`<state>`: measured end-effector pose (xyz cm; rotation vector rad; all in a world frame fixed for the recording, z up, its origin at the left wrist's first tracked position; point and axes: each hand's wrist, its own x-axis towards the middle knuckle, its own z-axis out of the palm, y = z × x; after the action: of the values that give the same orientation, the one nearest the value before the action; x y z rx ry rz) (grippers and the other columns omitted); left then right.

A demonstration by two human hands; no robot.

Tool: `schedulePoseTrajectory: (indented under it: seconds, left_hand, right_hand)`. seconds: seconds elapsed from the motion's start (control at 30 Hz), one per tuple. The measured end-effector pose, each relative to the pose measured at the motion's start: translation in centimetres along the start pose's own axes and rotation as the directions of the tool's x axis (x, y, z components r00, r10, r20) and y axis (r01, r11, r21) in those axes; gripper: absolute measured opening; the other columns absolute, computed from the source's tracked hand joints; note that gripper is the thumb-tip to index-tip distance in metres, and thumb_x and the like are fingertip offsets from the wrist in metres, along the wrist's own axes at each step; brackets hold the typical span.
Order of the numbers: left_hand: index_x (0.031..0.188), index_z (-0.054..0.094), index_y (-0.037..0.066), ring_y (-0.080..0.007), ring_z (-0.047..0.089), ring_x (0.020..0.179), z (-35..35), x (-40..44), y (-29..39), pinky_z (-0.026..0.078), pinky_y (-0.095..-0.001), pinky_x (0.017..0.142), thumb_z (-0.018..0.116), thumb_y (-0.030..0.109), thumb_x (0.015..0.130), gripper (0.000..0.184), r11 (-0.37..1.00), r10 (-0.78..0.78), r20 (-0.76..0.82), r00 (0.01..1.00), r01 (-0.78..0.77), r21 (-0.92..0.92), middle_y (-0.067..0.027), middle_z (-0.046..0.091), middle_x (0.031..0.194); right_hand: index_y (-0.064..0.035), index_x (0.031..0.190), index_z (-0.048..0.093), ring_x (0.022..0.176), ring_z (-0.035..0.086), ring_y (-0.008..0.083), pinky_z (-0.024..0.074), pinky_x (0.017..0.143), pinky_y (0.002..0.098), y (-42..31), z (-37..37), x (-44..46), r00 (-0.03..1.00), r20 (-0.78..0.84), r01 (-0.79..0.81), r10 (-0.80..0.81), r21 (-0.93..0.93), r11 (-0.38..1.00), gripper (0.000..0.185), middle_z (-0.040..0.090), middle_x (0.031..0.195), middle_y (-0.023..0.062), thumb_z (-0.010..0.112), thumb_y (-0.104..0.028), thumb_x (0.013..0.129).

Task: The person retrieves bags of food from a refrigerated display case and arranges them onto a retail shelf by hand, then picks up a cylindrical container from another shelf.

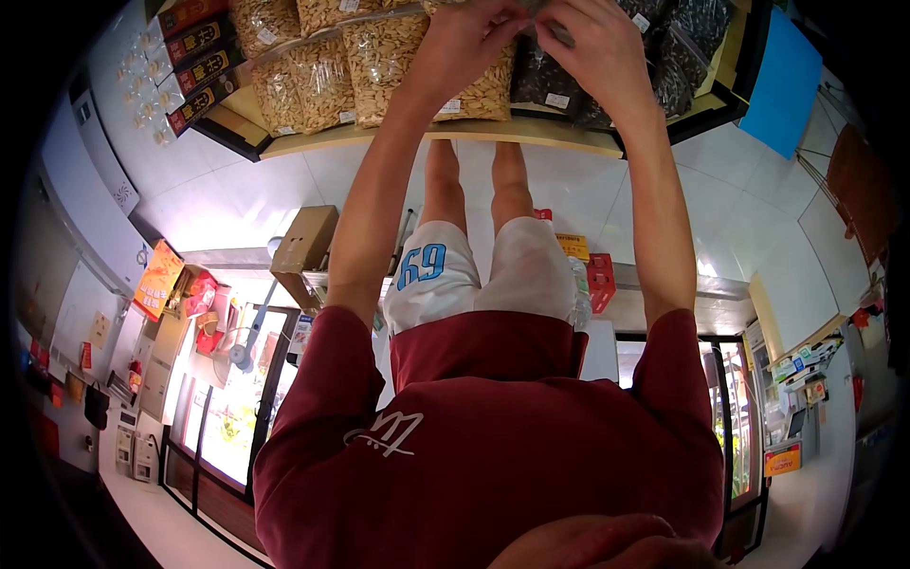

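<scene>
At the top edge of the head view, my left hand (466,45) is closed in a pinch over the clear bags of pale seeds (374,76). My right hand (595,40) sits close beside it, fingers also pinched together, above the bags of dark seeds (548,87). The fingertips nearly meet; what lies between them is too small to make out. Both kinds of bag rest in a wood-edged display (441,131).
Dark boxes (204,71) and clear-wrapped items (152,90) stand left of the bags. At the right is a blue panel (782,85). Behind my legs are a cardboard box (305,248) and a red crate (599,283).
</scene>
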<state>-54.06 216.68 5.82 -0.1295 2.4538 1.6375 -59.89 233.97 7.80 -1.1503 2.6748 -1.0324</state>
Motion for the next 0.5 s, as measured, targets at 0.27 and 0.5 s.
schedulePoseTrajectory:
  seconds: [0.27,0.5]
  left_hand:
    - [0.096,0.063,0.0,-0.0348,0.066,0.075,-0.02,0.26,0.56,0.052,-0.0393,0.066,0.062,0.005,0.087,0.011,0.987,0.116,0.004,0.993,-0.116,0.116,-0.019,0.067,0.082]
    - [0.097,0.061,0.001,-0.0383,0.065,0.077,-0.06,0.32,0.85,0.051,-0.0421,0.066,0.061,0.006,0.087,0.011,0.975,0.154,0.004,0.988,-0.153,0.159,-0.0193,0.067,0.083]
  right_hand:
    - [-0.0027,0.074,0.057,0.08,0.056,0.0295,0.046,0.073,0.039,0.32,-0.2,0.0,0.999,0.033,0.006,-0.007,0.025,1.0,0.017,0.054,0.078,0.0099,0.071,-0.011,0.069]
    - [-0.0031,0.073,0.057,0.078,0.055,0.0299,0.0463,0.071,0.0394,0.46,-0.63,0.01,0.999,0.037,-0.01,0.009,0.024,1.0,0.016,0.054,0.077,0.0101,0.071,-0.01,0.068]
